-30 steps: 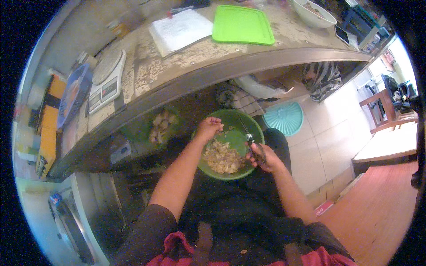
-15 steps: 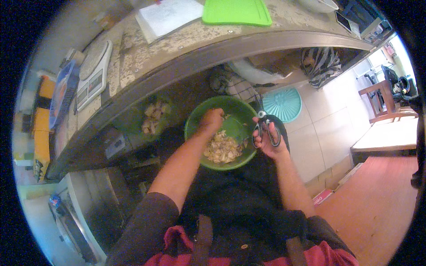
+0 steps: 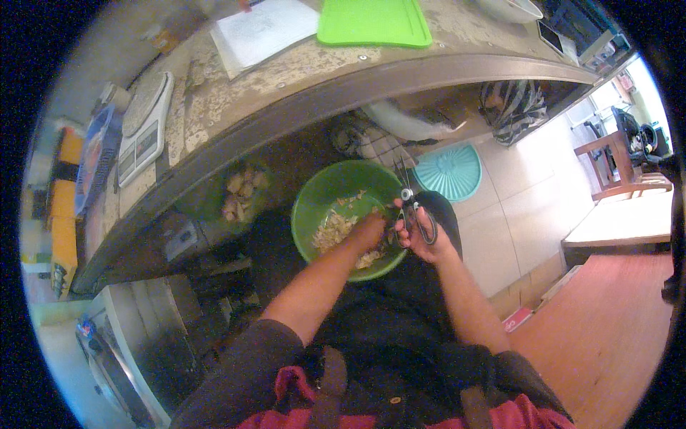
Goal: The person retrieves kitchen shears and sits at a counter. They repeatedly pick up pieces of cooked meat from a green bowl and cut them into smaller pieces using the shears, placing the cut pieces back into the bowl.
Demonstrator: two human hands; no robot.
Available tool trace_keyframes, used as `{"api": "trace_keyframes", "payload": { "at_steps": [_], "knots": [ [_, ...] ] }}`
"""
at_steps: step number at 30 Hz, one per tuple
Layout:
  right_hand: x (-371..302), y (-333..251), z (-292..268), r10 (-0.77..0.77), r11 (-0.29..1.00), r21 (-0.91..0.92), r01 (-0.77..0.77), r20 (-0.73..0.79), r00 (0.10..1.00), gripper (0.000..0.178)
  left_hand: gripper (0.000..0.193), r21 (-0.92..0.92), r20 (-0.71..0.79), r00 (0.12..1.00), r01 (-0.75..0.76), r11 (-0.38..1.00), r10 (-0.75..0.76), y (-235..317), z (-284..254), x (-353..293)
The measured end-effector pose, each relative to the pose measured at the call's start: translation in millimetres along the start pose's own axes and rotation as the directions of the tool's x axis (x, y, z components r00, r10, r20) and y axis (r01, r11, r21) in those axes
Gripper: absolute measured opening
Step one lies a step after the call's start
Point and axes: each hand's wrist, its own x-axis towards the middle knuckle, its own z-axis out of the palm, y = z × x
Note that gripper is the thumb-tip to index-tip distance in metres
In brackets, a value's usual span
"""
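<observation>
Head view: the largest thing is a worn table (image 3: 236,89), its front edge bowing from the left side of the frame to the upper right. A pale tiled floor (image 3: 493,207) shows right of centre, and a reddish wooden surface (image 3: 586,314) fills the lower right.

At the centre of the frame sits a round green basin (image 3: 311,204), just beside the person's dark-clothed right knee (image 3: 446,214). On the table, a bright green tray (image 3: 375,21) lies at the upper middle, next to white paper (image 3: 264,32); a white scale (image 3: 146,136) stands at the upper left. Right of the basin is a turquoise ribbed lid (image 3: 450,171).

The left hand (image 3: 370,230) reaches down inside the basin, at the right of its contents; its fingertips are hidden, so I cannot tell whether its grip is closed. The right hand (image 3: 423,239) is at the basin's right rim, its grip closed around the handles of dark-handled scissors (image 3: 407,194), whose blades point toward the top of the frame. Smallest are the pale chopped pieces (image 3: 330,230), heaped in the basin's lower part, with a few scattered higher up.
</observation>
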Motion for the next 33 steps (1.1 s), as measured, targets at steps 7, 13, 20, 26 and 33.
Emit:
{"api": "trace_keyframes", "payload": {
  "at_steps": [7, 13, 20, 26, 33],
  "knots": [
    [2, 2, -3, -0.006, 0.999, -0.031, 0.006, 0.01, 1.0, 0.062, 0.042, -0.657, 0.206, 0.978, 0.156, 0.738, -0.024, 17, 17, -18],
    [3, 5, 0, -0.024, 0.999, -0.031, 0.024, -0.006, 1.0, 0.058, 0.029, -0.445, 0.214, 0.976, 0.127, 0.887, -0.032, 39, 9, -23],
    [1, 4, 5, 0.003, 0.991, -0.135, -0.013, -0.075, 0.997, 0.071, 0.024, -0.108, 0.173, 0.985, 0.027, 0.994, -0.008, 26, 6, -30],
    [4, 9, 3, -0.006, 0.98, -0.2, -0.013, -0.091, 0.996, 0.062, 0.016, -0.007, 0.146, 0.97, -0.195, 0.981, 0.193, 14, 6, -28],
    [1, 10, 10, -0.013, 0.955, -0.297, -0.019, -0.106, 0.994, 0.063, 0.023, 0.317, 0.267, 0.963, -0.123, 0.94, 0.036, 33, -11, -47]
  ]
}}
